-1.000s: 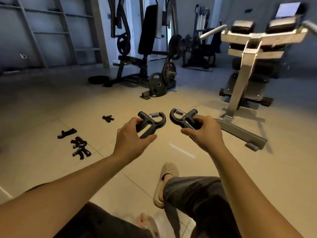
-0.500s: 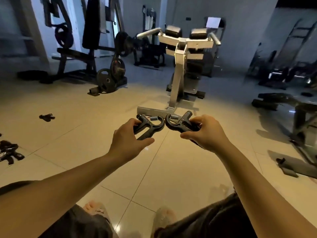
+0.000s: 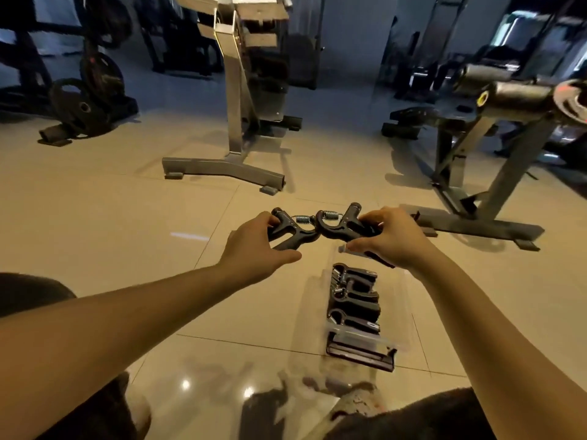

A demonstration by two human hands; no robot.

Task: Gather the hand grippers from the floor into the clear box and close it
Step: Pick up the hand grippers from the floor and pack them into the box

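Both forearms are held stretched forward above the tiled floor (image 3: pixel 127 217). A first hand gripper (image 3: pixel 287 231) is grasped by the left hand (image 3: pixel 257 249), with the fingers curled over its handles. A second hand gripper (image 3: pixel 346 228) is clasped likewise in the right hand (image 3: pixel 392 241). The handle ends are hidden in the palms. The sprung heads are pointed at each other and appear to touch, with the long axes laid across the view. The clear box (image 3: pixel 365 339) is seen on the floor below the right hand. Its far end is covered by that hand and its walls are barely made out. The stored grippers (image 3: pixel 352 300) inside cannot be counted.
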